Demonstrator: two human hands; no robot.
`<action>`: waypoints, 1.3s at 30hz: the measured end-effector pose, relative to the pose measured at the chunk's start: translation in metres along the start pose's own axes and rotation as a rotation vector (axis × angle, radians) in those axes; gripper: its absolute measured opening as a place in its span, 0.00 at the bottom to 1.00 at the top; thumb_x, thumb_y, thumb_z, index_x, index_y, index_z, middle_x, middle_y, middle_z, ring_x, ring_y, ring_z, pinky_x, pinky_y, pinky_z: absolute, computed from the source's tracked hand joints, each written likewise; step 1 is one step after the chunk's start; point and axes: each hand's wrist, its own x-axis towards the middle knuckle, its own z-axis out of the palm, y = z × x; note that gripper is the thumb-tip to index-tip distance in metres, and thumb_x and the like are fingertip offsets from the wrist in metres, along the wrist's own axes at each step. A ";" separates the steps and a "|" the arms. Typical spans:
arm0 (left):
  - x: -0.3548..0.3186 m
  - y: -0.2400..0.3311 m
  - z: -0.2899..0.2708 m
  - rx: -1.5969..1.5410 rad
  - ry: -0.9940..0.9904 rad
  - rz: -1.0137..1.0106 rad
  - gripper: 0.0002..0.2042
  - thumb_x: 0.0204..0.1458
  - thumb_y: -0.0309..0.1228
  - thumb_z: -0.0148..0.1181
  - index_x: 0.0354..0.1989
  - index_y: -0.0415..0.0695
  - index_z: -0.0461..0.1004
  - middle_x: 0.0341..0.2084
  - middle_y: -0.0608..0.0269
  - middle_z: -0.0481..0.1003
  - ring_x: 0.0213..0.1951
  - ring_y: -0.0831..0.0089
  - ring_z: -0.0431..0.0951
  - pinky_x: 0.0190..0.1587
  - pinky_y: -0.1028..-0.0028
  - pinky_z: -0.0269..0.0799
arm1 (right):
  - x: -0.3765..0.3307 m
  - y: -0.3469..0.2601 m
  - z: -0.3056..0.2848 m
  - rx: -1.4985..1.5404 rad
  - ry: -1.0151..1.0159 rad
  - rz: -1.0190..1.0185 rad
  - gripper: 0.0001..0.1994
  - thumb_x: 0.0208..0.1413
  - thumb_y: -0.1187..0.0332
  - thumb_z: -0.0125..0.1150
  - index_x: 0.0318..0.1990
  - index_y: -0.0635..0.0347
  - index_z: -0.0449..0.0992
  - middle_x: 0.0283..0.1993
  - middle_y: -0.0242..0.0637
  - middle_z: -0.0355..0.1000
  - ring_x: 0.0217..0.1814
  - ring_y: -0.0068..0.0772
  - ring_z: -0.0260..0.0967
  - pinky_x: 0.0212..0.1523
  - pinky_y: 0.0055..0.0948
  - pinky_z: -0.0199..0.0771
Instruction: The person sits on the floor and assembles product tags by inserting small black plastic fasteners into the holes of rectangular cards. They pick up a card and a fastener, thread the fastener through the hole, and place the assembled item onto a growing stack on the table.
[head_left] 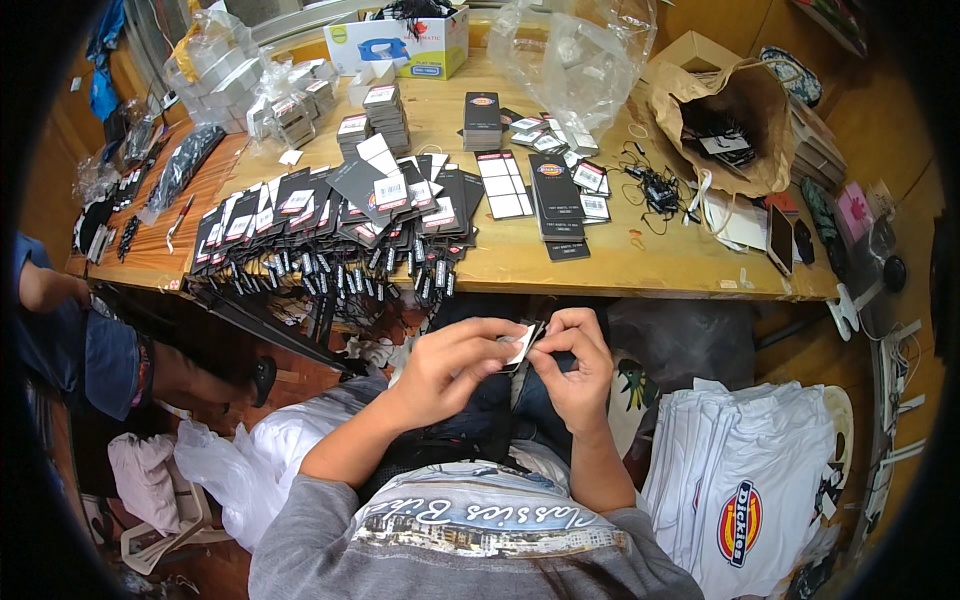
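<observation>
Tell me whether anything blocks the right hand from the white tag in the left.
No clear obstacle shows: the left hand holds the white tag and the right hand is right beside it. A thin dark piece shows there, too small to make out.

The right hand (576,365) had room to pass over the bench (670,270) between the dark cards (557,197) and the phone (780,241); tangled cords (655,190) lay behind, and heaped tags (330,215) blocked the left side.
</observation>
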 end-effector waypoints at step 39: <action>-0.012 -0.020 0.005 -0.667 0.401 -0.483 0.07 0.48 0.27 0.51 0.31 0.35 0.68 0.20 0.63 0.68 0.24 0.78 0.68 0.30 0.80 0.64 | -0.007 0.012 -0.022 0.772 -0.246 0.644 0.06 0.50 0.76 0.49 0.35 0.68 0.68 0.30 0.41 0.67 0.29 0.29 0.69 0.30 0.21 0.69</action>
